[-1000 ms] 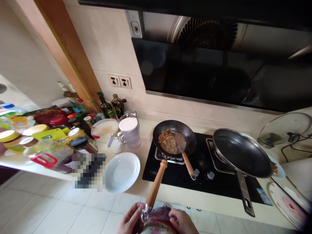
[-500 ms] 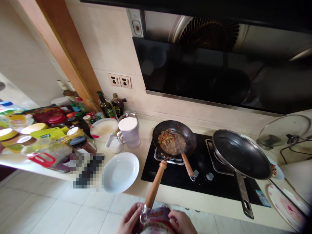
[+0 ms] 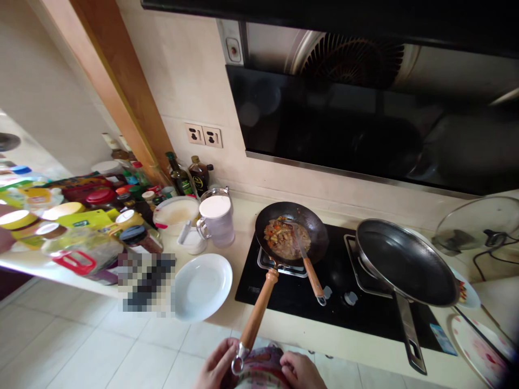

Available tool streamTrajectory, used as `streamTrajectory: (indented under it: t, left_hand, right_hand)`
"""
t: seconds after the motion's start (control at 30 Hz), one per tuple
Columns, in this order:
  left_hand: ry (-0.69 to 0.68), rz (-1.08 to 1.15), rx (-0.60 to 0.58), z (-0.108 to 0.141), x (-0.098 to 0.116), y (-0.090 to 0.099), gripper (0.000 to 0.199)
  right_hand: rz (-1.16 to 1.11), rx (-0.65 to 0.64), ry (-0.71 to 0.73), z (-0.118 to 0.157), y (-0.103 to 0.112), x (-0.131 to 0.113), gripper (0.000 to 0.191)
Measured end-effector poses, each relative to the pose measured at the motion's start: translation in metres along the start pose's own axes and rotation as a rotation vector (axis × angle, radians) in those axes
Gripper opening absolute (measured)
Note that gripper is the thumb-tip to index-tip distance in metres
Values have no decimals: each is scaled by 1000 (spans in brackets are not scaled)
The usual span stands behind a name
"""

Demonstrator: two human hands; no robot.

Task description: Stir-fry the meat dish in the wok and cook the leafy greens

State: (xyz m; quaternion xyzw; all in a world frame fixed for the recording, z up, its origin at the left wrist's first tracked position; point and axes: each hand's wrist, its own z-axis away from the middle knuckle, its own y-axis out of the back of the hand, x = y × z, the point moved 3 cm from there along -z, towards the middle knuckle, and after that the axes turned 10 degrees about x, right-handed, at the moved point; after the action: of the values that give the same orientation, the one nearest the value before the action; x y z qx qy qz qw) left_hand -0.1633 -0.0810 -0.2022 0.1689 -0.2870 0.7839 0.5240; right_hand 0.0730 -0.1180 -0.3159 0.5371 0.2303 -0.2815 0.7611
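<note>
At the bottom edge, my left hand (image 3: pixel 219 361) is closed, its fingers curled beside the metal ring at the end of the wok's wooden handle (image 3: pixel 259 310). My right hand (image 3: pixel 303 371) is also closed. Between the two hands shows a purple and red patterned thing (image 3: pixel 265 357), perhaps clothing; whether my fingers grip it is unclear. The dark wok (image 3: pixel 320 237) sits on the left burner with browned, saucy food (image 3: pixel 284 240) in it. A spatula (image 3: pixel 312 278) with a wooden handle leans in the wok, its blade in the food.
A white oval dish (image 3: pixel 205 286) lies left of the black hob (image 3: pixel 336 270). A second frying pan (image 3: pixel 405 265) rests on the right burner. A lidded jug (image 3: pixel 217 224), bottles and jars (image 3: pixel 141 237) crowd the left counter. On the right are a patterned plate (image 3: pixel 482 346) and a glass lid (image 3: pixel 478 221).
The view has shifted slightly, with the counter items appearing a little farther right. Both hands keep the same closed pose. Wok and spatula stay in place.
</note>
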Motion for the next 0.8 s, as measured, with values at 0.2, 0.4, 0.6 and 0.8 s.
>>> streamTrajectory:
  t: [0.2,0.4,0.6,0.8]
  left_hand:
    - [-56,-71,-89,12,15,-9,51]
    - [-103,-95,-56,7,14,2,51]
    - [-141,-106,-61,-1,4,12,50]
    - [-140,-37,-6,5,5,18,52]
  right_hand:
    - [-116,11,43,3,8,1,25]
    - [-33,409,-168,-13,95,60,54]
    - [269,528,-132,-42,165,112,74]
    - [308,394,-37,-57,165,132,63]
